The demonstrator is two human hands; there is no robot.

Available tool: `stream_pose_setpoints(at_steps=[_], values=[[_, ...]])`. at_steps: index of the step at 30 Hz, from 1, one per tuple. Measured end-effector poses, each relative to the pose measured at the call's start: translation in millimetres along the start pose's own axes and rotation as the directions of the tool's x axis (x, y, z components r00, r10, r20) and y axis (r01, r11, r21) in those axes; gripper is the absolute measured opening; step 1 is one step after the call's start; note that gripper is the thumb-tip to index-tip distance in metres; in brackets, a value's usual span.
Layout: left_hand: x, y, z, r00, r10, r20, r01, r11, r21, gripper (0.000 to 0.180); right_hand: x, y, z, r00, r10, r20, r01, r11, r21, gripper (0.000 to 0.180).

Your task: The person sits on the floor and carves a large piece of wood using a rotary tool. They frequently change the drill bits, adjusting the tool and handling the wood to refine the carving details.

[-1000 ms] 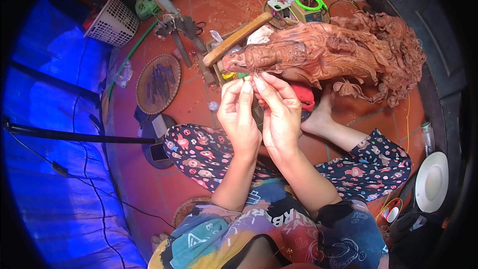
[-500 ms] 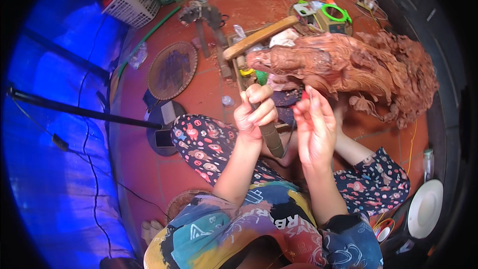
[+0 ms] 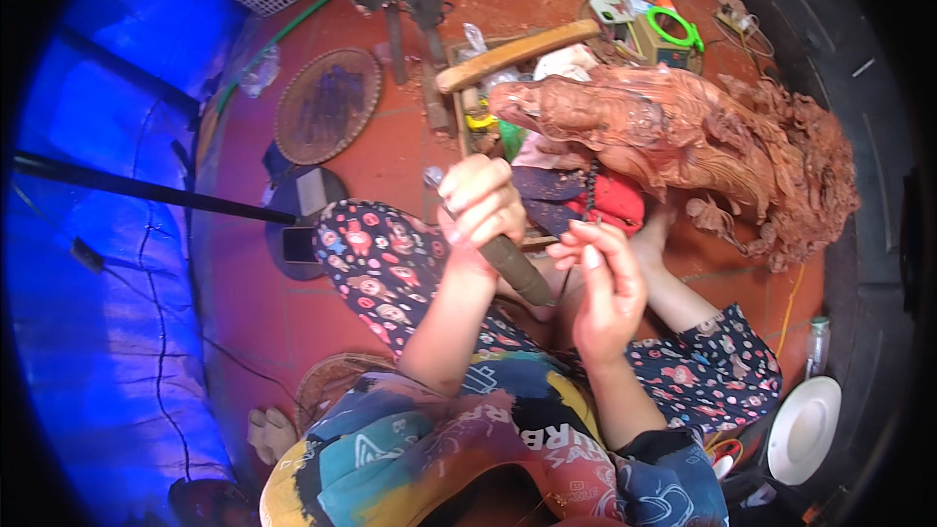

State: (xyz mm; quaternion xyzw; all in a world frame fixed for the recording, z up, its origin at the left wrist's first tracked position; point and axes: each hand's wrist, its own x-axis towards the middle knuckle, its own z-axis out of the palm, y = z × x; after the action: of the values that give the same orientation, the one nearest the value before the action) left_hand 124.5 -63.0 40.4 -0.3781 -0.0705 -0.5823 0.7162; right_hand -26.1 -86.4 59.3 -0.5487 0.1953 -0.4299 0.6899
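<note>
My left hand [image 3: 478, 200] is wrapped around a dark olive cylindrical tool handle [image 3: 515, 271], ringed with grooves and slanting down to the right. My right hand [image 3: 607, 293] is a little to its right, with thumb and fingertips drawn together. Whatever sits between those fingertips is too small to name. Beyond the hands lies a large reddish-brown wood carving [image 3: 673, 137] on its side, with flowing folds and a rough, gnarled right end. A red cloth-like thing [image 3: 617, 200] shows under its near edge, beside dark fabric [image 3: 547, 197]. Neither hand touches the carving.
A wooden bar [image 3: 517, 56] lies across a crate of odds and ends near the carving's left end. Left of it are a round woven tray [image 3: 328, 105] and a lamp-like black pole [image 3: 156, 197]. A white plate [image 3: 804, 429] and glass jar [image 3: 818, 346] stand at right.
My right hand has dropped lower and away from the carving's edge, uncovering the red thing. My left hand has shifted slightly left, still gripping the tool handle.
</note>
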Motion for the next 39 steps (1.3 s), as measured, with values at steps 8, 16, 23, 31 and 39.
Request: stream_pose_setpoints(at_steps=[8, 16, 23, 31, 39], values=[[-5.9, -16.0, -19.0, 0.883, 0.437, -0.170, -0.236, 0.727, 0.645, 0.007, -14.9, 21.4, -10.1, 0.976, -0.196, 0.090, 0.211, 0.785, -0.583, 0.066], [-9.2, -47.3, -20.5, 0.712, 0.688, -0.141, -0.061, 0.262, 0.963, 0.022, -9.3, 21.1, -29.3, 0.984, -0.135, 0.120, 0.180, 0.768, -0.615, 0.044], [-28.3, -46.3, -21.4, 0.745, 0.629, -0.222, 0.278, 0.010, 0.960, 0.034, -3.8, 19.3, -37.4, 0.987, -0.160, -0.007, 0.118, 0.762, -0.636, 0.037], [-30.5, -26.6, -28.3, 0.745, 0.502, -0.439, 0.554, -0.098, 0.827, 0.023, -9.5, 20.2, -44.1, 0.993, 0.061, 0.099, -0.015, 0.912, -0.410, 0.034], [-44.0, 5.2, -29.6, 0.797, 0.140, -0.588, 0.594, 0.001, 0.805, 0.015, -6.2, 18.1, -55.3, 0.899, 0.341, 0.273, -0.389, 0.910, 0.143, 0.039]])
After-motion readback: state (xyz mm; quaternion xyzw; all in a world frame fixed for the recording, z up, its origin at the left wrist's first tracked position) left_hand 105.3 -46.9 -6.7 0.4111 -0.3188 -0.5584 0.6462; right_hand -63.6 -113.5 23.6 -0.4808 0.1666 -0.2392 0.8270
